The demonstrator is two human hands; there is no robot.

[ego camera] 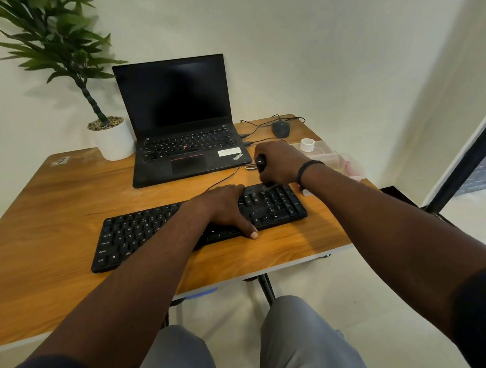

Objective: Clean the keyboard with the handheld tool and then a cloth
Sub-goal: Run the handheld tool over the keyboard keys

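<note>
A black keyboard (pixel 132 234) lies slanted on the wooden table (pixel 54 199), its right end dusty. My left hand (pixel 226 207) rests flat on the keyboard's middle, the thumb over its front edge. My right hand (pixel 280 162) grips a small black handheld tool (pixel 261 163) upright above the keyboard's right end. The tool's lower tip touches the keys near the number pad. No cloth can be made out.
An open black laptop (pixel 182 125) stands behind the keyboard, with a potted plant (pixel 113 140) to its left. A mouse (pixel 281 128) with cables lies at the back right. A clear plastic box (pixel 333 159) with a white cap (pixel 307 144) on it sits beside my right wrist.
</note>
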